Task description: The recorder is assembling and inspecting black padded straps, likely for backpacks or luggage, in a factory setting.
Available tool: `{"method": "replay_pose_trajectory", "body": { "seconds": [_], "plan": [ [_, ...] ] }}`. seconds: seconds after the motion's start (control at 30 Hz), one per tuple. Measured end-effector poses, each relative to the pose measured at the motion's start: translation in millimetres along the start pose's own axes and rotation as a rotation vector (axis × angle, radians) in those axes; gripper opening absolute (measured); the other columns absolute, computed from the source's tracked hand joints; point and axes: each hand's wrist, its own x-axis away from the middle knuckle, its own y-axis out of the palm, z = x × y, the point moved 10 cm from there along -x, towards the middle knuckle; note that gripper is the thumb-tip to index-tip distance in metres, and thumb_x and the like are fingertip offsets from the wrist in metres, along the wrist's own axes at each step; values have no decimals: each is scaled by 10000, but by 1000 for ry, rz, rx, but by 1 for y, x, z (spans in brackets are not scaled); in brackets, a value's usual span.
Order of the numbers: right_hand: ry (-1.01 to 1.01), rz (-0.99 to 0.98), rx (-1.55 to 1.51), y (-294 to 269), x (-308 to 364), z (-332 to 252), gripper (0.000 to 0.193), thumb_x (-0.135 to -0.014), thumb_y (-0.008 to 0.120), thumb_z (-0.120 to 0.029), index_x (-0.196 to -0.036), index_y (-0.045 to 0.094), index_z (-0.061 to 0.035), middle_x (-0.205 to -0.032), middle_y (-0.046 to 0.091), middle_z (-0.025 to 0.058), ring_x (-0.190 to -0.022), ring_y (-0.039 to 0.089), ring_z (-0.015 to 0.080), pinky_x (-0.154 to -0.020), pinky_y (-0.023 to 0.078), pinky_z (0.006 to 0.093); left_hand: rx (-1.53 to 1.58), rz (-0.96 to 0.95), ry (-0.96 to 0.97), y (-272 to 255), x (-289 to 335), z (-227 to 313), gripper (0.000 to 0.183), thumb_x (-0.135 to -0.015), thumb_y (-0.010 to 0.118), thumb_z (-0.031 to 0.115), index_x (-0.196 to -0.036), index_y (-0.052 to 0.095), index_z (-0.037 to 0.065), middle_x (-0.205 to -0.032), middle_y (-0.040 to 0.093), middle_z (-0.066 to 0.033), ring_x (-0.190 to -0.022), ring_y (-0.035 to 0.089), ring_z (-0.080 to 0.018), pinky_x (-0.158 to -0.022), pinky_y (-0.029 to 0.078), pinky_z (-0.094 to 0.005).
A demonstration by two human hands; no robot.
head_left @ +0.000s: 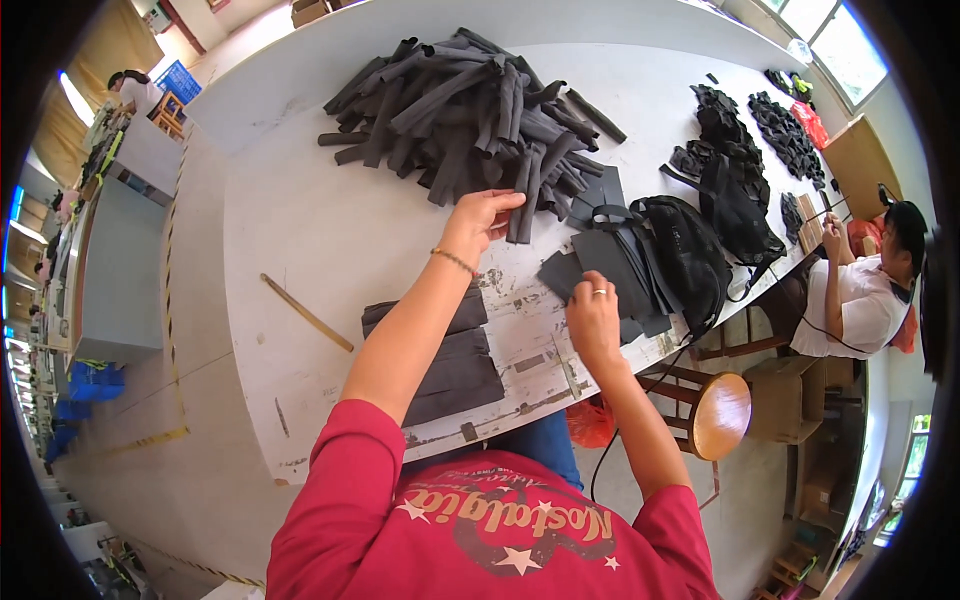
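Observation:
My left hand [480, 222] reaches to the near edge of a heap of dark grey fabric tubes [450, 110]. Its fingertips close on the side of one tube [526, 208]. Lower and to the right, my right hand [596, 318] is closed at the edge of some flat dark grey sheets [612, 262], pinching a sheet [560, 274] whose corner sticks out to the left; its fingertips are partly hidden. Between my forearms and the table edge lie two flat stacks of dark pieces [452, 375], partly covered by my left arm.
The white table [290, 210] has a raised back edge. A wooden stick [306, 312] lies at left. A black bag [685, 250] and heaps of black pieces [725, 130] are at right. A person [865, 285] sits beyond a wooden stool [720, 415]. A black cord [607, 450] hangs over the edge.

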Motion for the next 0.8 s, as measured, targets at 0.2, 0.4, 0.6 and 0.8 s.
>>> {"method": "replay_pose_trajectory", "body": {
  "seconds": [0.2,0.4,0.6,0.8],
  "plan": [
    [289,-277,-502,-18,1,16,262,-828,654,-17,-908,405,-4,-980,506,209,-860,511,399,-705,432,434,144,-184,104,-1,90,20,149,-826,727,59,-903,600,57,-917,683,-83,-831,677,-211,-701,564,-361],
    [117,-186,-677,-54,15,-43,275,-795,704,-22,-892,448,-3,-1003,518,160,-867,503,323,-742,430,373,263,-69,121,-52,129,-4,214,-861,714,98,-1022,599,17,-917,674,-88,-855,680,-191,-700,579,-335],
    [210,-209,-774,-75,23,-77,382,-704,784,-27,-1060,644,-36,-1074,623,114,-977,596,272,-846,481,326,351,2,169,-68,168,-7,228,-885,704,163,-1021,601,12,-934,679,-110,-868,684,-228,-735,594,-379],
    [121,-42,-768,-99,9,-95,403,-715,779,-1,-1108,710,-57,-954,625,83,-907,586,227,-774,486,318,307,-26,221,-62,187,1,258,-897,699,204,-1023,597,3,-1017,686,-167,-905,696,-269,-766,600,-406]
  ]
}}
